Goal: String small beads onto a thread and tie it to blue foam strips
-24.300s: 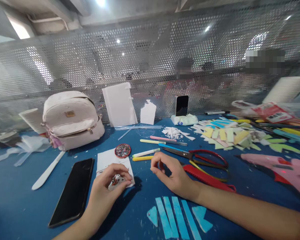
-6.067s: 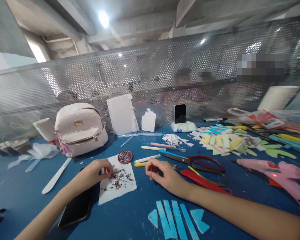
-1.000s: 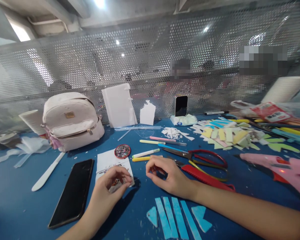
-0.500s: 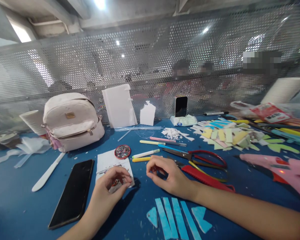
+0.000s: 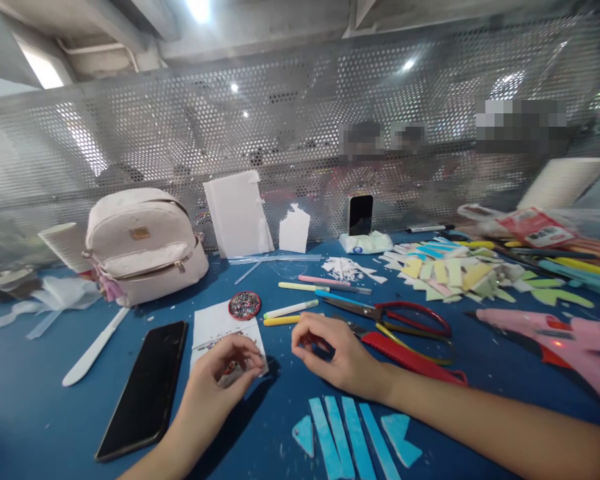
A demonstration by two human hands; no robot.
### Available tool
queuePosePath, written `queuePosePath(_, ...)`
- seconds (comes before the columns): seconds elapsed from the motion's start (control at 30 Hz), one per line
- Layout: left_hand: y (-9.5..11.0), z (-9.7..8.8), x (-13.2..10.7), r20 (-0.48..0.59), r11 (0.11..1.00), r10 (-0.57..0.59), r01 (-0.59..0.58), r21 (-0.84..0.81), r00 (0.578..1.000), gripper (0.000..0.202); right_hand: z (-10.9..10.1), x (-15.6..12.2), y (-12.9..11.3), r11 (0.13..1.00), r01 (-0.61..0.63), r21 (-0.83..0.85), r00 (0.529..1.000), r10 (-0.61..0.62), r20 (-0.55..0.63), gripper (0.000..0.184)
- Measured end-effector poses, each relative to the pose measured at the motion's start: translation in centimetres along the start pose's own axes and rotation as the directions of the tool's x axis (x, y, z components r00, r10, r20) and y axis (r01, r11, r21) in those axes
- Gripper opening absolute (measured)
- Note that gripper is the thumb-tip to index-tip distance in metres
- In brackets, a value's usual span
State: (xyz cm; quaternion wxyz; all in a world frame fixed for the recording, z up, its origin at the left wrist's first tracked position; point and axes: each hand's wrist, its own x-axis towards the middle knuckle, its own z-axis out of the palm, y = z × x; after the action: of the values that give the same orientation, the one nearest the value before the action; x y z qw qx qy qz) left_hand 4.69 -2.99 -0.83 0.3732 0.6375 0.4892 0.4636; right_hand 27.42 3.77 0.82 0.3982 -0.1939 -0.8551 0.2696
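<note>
My left hand (image 5: 219, 381) curls its fingers around the near edge of a white paper sheet (image 5: 215, 325) strewn with small glittery bits, lifting that edge off the blue table (image 5: 40, 413). A round red lid (image 5: 245, 305) full of the same bits sits just beyond the sheet. My right hand (image 5: 336, 355) rests on the table to the right, thumb and fingers pinched together; what they hold is too small to make out. A black phone (image 5: 144, 388) lies left of my left hand.
Red-handled scissors (image 5: 395, 317), a red cutter (image 5: 410, 360), pastel pens (image 5: 293, 308) and blue foam strips (image 5: 353, 437) lie around my right hand. A pink glue gun (image 5: 555, 337) is at right, foam scraps (image 5: 450, 270) behind it. A pale backpack (image 5: 143, 243) and white plastic knife (image 5: 95, 347) sit left. Perforated metal screen behind.
Almost nothing differs over the last second. Six seconds ago my left hand was farther back at the flat sheet's left side; now it holds the sheet's near edge lifted.
</note>
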Motion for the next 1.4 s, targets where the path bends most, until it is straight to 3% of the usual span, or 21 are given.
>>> queuePosePath(1.0,0.3,0.2,0.0,-0.035,0.998,0.033,-0.031,0.054,0.999,0.009,0.0,-0.1,0.1,1.0,-0.004,-0.014,1.0,0.004,-0.006,0.005)
queuePosePath(1.4,0.8,0.6,0.0,-0.093,1.0,0.002,-0.004,-0.018,0.996,0.006,0.0,0.0,-0.1,0.999,0.004,-0.035,1.0,-0.004,-0.006,0.008)
